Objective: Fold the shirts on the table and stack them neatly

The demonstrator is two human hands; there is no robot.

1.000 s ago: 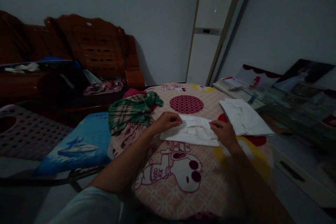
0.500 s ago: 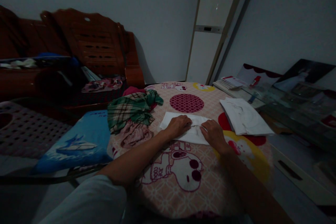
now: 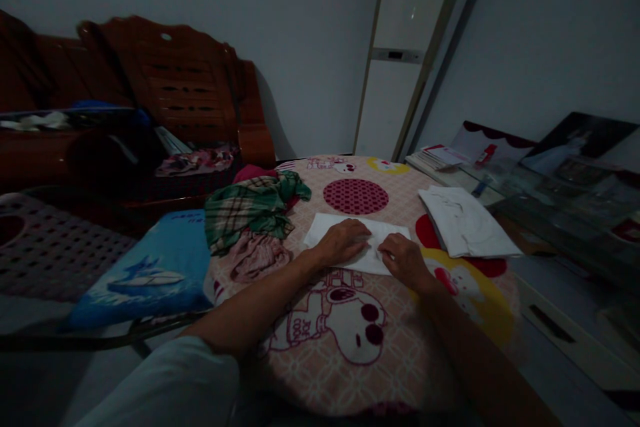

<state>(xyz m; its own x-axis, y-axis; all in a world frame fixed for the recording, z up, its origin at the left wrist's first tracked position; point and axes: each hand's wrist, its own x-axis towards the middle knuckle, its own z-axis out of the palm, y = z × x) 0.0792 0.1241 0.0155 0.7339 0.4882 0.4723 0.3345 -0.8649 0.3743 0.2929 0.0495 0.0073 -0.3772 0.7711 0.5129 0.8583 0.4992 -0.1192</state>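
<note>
Laid over the cloth with its fingers extended and gripping nothing, the left hand rests on a folded white cloth, while the right hand touches it with bent fingers, whether pinching it I cannot tell. It lies flat on the patterned tablecloth, between a crumpled green plaid cloth beside the left forearm and a folded white pile on the right. Beyond stand a wooden bench and a tall white appliance.
</note>
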